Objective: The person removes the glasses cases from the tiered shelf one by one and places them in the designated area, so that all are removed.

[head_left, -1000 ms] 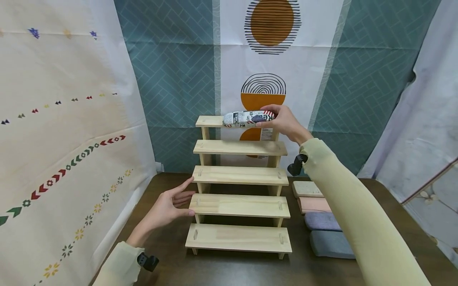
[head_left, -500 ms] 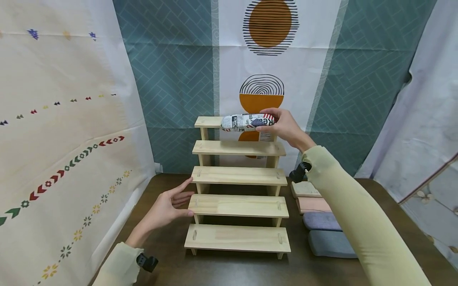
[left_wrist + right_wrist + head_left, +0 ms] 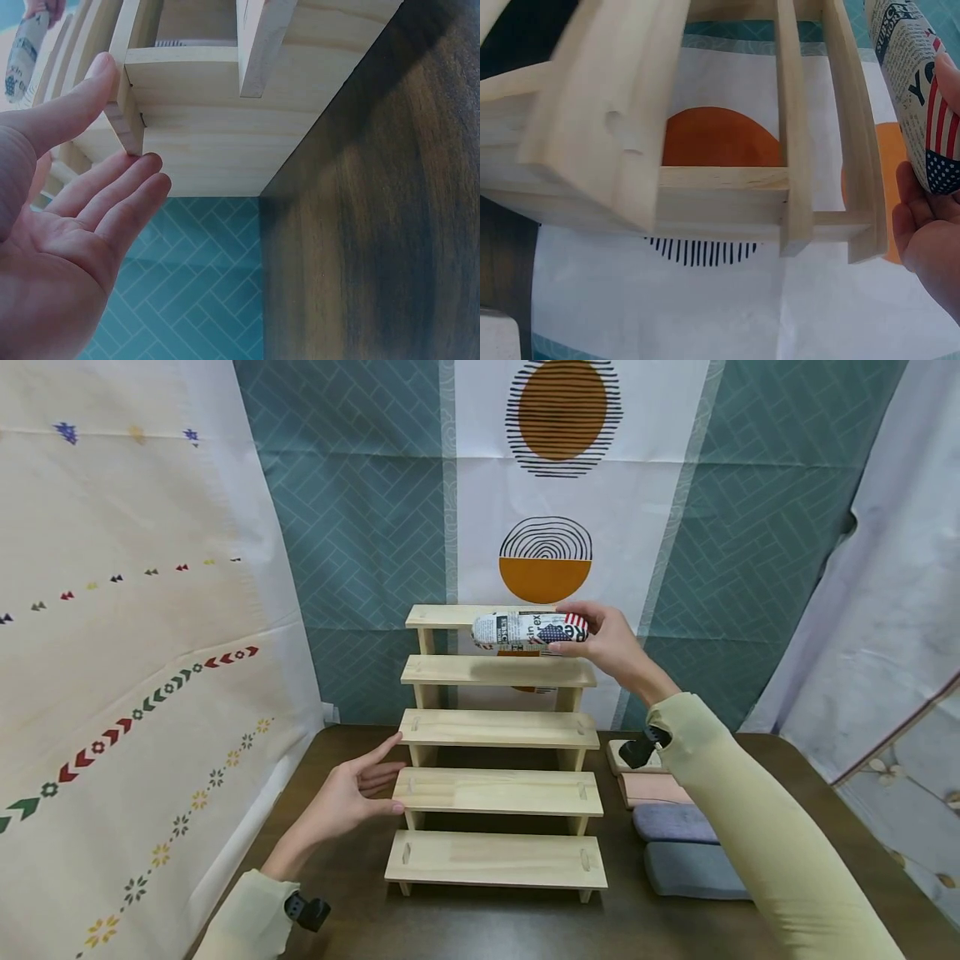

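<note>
Up by the top of a five-step wooden display rack (image 3: 498,727), my right hand (image 3: 611,647) grips the right end of a long glasses case (image 3: 517,631). The case has newspaper print and an American flag pattern, and lies level in front of the top shelf, over the second. The right wrist view shows the hand (image 3: 934,217) with its thumb on one side of the case (image 3: 911,82). My left hand (image 3: 352,797) rests against the rack's left side, fingers nearly straight. In the left wrist view, thumb and fingertips of the hand (image 3: 75,225) touch a board end (image 3: 127,112).
Right of the rack, several soft cases lie in a row on the dark wooden table (image 3: 480,931): cream, a pink case (image 3: 656,790), a purple case (image 3: 675,823) and a grey case (image 3: 697,870). Patterned cloth (image 3: 360,527) hangs close behind and at both sides.
My right hand has brought the glasses case down and off the top shelf, toward me and slightly right. The top shelf's front edge now shows behind it. My left hand stays in place.
</note>
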A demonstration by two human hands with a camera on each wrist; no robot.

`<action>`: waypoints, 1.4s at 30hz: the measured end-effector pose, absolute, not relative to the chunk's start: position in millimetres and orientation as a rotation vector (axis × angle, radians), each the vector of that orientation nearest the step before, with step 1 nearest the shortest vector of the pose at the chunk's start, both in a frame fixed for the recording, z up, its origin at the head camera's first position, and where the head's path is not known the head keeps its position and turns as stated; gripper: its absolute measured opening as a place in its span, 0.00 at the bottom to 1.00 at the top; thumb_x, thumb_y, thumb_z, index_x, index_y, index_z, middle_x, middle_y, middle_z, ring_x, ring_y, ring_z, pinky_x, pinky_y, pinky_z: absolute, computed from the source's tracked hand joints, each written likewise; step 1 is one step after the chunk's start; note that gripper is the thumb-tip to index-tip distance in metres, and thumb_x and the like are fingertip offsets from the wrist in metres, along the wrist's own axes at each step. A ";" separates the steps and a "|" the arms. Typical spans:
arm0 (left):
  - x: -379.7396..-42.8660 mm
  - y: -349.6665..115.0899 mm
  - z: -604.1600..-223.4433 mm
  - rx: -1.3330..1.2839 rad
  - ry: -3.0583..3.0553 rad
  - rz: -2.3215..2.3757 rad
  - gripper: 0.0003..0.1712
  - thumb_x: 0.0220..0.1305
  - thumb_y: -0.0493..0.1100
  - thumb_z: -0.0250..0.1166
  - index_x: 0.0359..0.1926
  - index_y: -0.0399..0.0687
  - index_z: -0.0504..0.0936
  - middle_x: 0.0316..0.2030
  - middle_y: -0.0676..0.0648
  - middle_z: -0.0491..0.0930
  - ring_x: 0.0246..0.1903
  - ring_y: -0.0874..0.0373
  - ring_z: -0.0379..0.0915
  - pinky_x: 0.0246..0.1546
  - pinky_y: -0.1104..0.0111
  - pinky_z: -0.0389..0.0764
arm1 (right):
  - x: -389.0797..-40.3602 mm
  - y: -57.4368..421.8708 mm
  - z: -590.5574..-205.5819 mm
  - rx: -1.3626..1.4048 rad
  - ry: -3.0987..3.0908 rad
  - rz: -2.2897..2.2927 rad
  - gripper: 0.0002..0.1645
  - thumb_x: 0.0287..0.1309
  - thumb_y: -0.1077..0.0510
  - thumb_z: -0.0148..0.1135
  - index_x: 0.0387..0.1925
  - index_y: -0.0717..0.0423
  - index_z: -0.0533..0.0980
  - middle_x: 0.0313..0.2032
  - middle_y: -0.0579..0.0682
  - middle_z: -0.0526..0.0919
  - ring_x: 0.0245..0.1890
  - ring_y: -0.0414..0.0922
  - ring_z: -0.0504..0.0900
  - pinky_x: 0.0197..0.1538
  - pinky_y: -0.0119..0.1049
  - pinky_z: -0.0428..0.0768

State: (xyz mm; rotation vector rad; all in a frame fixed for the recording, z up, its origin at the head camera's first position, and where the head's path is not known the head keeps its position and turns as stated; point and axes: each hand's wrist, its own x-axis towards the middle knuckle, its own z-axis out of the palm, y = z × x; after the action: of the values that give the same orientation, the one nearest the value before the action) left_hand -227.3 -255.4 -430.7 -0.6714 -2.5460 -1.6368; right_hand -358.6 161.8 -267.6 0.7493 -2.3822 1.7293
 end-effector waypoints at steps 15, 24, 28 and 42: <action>-226.7 -255.0 -432.6 -0.666 -2.549 -1.626 0.61 0.52 0.32 0.83 0.83 0.57 0.62 0.72 0.35 0.70 0.66 0.39 0.75 0.60 0.55 0.82 | -324.6 194.8 -298.6 0.738 -2.376 1.694 0.38 0.62 0.67 0.75 0.72 0.63 0.72 0.63 0.60 0.75 0.55 0.50 0.77 0.47 0.28 0.84; -227.0 -255.4 -433.1 -0.682 -2.539 -1.625 0.61 0.52 0.32 0.83 0.83 0.58 0.62 0.74 0.37 0.68 0.66 0.39 0.74 0.60 0.56 0.81 | -302.8 221.7 -321.0 0.723 -2.340 1.677 0.36 0.60 0.69 0.75 0.69 0.65 0.73 0.59 0.58 0.77 0.51 0.46 0.77 0.45 0.25 0.84; -227.0 -255.5 -432.8 -0.680 -2.534 -1.628 0.61 0.51 0.32 0.83 0.82 0.58 0.62 0.73 0.36 0.69 0.66 0.39 0.74 0.60 0.56 0.82 | -292.1 232.1 -328.7 0.722 -2.331 1.678 0.37 0.60 0.70 0.75 0.69 0.66 0.72 0.58 0.56 0.77 0.51 0.44 0.78 0.44 0.25 0.84; -227.2 -255.3 -433.1 -0.687 -2.533 -1.620 0.61 0.52 0.32 0.83 0.83 0.57 0.62 0.73 0.37 0.69 0.66 0.39 0.74 0.60 0.56 0.82 | -262.4 267.6 -356.8 0.693 -2.366 1.658 0.37 0.60 0.68 0.76 0.69 0.64 0.72 0.56 0.53 0.78 0.48 0.42 0.80 0.41 0.28 0.86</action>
State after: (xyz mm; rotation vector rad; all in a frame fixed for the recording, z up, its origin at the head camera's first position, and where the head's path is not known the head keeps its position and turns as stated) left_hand -227.2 -255.3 -433.1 -0.6872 -2.5330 -1.6200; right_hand -262.4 267.6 -356.8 0.6934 -2.3662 1.6579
